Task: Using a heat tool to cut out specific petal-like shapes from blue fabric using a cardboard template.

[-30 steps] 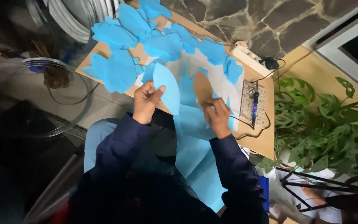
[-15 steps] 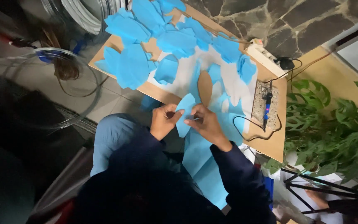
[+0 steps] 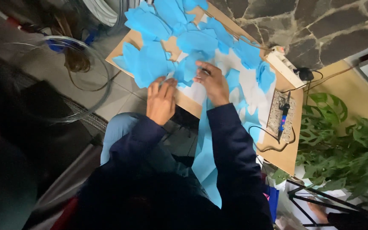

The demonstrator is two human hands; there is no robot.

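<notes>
Inspector: Both hands are on the board. Left hand [image 3: 162, 102] lies flat, fingers spread, at the near edge of the brown board [image 3: 286, 159], its fingertips on the large blue cut piece [image 3: 148, 64]. Right hand [image 3: 211, 81] rests just beside it, fingers curled down onto a smaller blue piece [image 3: 189, 68]; whether it pinches the piece or only presses it, I cannot tell.

Clerk: And the material?

Inspector: Blue pieces overlap across the far half of the board, with white sheet [image 3: 256, 96] showing between them. A long blue strip [image 3: 205, 157] hangs off the near edge over the lap (unsupported).

Clerk: Advice for placing it well?

Inspector: In my judgement, keep the left palm flat as an anchor, and let the right smooth outward from it. Stay clear of the blue-handled tool [image 3: 283, 117] on its stand, well to the right, and its cord.
</notes>
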